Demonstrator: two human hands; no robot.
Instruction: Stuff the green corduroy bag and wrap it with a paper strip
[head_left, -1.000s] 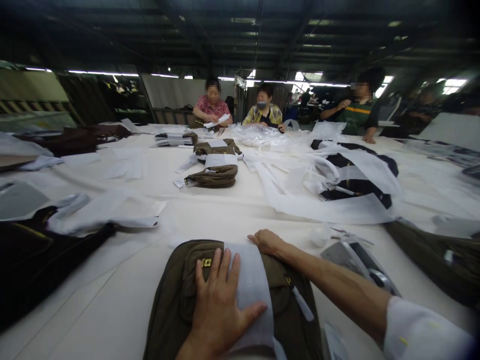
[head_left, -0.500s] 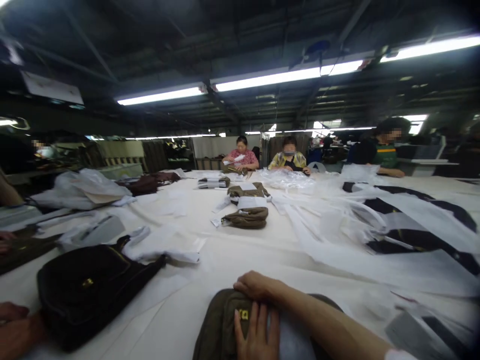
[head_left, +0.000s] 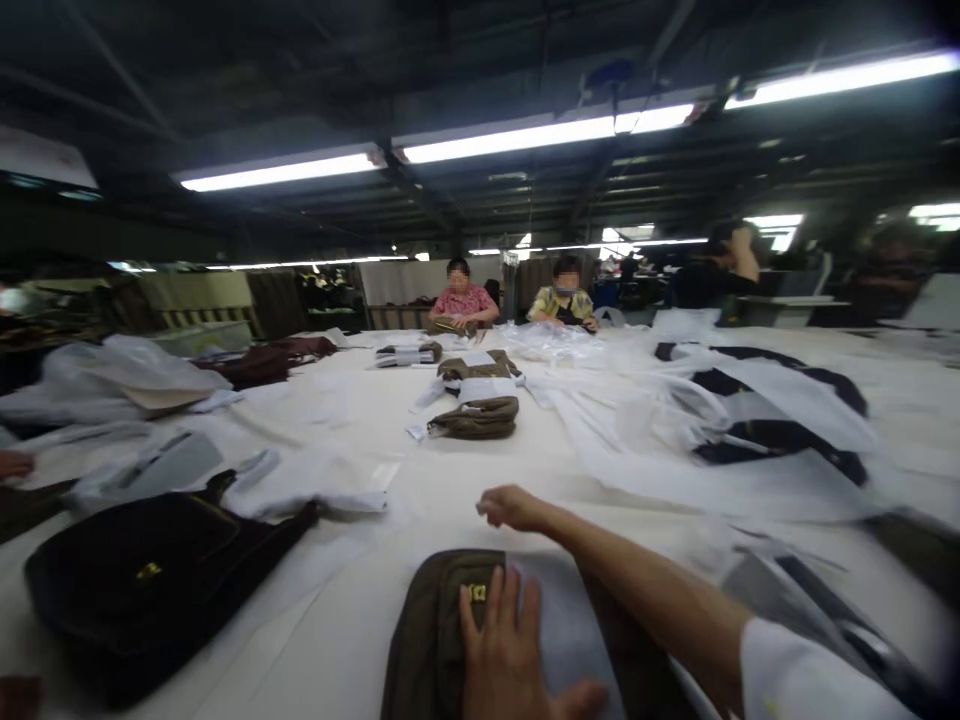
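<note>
Left hand (head_left: 510, 665): fingers spread flat on olive bag (head_left: 431, 640), soft canvas, rounded, and its white wrap (head_left: 562, 625). Right hand (head_left: 510, 507): loosely curled beyond bag, grip unclear. Black bag (head_left: 142, 580) left, on white surface (head_left: 360, 420).

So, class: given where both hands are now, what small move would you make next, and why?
Probably bring the right hand back down onto the white sheet. It is raised past the far edge of the olive bag, while the left hand alone presses bag and sheet flat.
</note>
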